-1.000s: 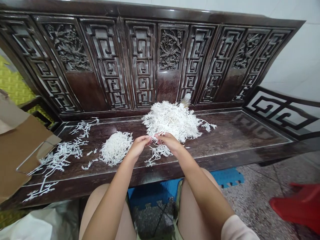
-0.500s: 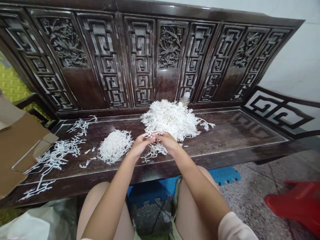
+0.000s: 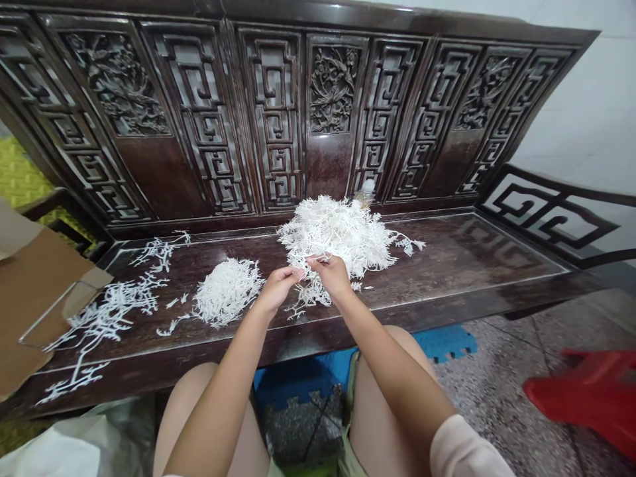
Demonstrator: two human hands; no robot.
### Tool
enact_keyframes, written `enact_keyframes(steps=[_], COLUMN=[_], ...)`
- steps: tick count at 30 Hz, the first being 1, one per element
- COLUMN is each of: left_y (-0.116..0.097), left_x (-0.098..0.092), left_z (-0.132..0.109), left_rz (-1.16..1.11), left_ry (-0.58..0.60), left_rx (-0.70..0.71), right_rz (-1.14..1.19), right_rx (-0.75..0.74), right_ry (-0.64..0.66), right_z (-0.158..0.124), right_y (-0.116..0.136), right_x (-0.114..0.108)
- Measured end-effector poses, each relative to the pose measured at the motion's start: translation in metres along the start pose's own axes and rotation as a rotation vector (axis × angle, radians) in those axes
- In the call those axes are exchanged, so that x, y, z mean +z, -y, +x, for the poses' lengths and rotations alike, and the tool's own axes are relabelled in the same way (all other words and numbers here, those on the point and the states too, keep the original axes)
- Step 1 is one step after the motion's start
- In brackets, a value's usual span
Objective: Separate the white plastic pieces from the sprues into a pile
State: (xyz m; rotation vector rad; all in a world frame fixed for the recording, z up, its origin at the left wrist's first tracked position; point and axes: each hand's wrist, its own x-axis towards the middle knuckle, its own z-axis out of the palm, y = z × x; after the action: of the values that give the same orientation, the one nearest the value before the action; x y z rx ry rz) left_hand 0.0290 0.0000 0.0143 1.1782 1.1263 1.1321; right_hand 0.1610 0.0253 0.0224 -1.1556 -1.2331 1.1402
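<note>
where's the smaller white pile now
In the head view, the smaller white pile sits on the bench seat, left of the larger pile, beside the left hand.

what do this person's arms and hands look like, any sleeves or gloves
The left hand and right hand are bare: no gloves, watch or bracelet shows. A plain, pale pinkish sleeve ends above the bare right forearm. The left forearm is bare too.

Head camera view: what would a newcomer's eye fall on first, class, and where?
Probably the large white heap of branching pieces, around the middle of the dark carved bench. The left hand and right hand are close together in front of it. A smaller white heap sits to its left, a bright red object at lower right.
</note>
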Motion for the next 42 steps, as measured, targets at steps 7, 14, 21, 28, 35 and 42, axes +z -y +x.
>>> enact_keyframes(steps=[7,14,21,28,35,42], left_y=[-0.002,-0.021,0.001,0.037,0.007,-0.017], left_x=[0.009,0.031,-0.047,-0.108,-0.073,0.000], left_z=[-0.001,-0.028,0.013,0.026,0.021,-0.014], left_rz=[0.141,0.383,0.971,1.254,1.158,0.444], left_ry=[-0.100,0.145,-0.356,-0.475,-0.481,0.198], left_rx=[0.176,0.349,-0.079,-0.577,-0.404,-0.110], right_rz=[-0.087,0.034,0.099,0.066,0.151,0.193], right_rx=[-0.054,0.134,0.201,0.257,0.288,0.289], right_ry=[-0.132,-0.409,-0.013,0.127,0.122,0.196], right_z=[-0.002,0.039,0.029,0.010,0.010,0.002], right_y=[-0.009,-0.021,-0.006,0.011,0.016,0.013], right_x=[0.008,-0.015,-0.021,-0.021,-0.020,-0.008])
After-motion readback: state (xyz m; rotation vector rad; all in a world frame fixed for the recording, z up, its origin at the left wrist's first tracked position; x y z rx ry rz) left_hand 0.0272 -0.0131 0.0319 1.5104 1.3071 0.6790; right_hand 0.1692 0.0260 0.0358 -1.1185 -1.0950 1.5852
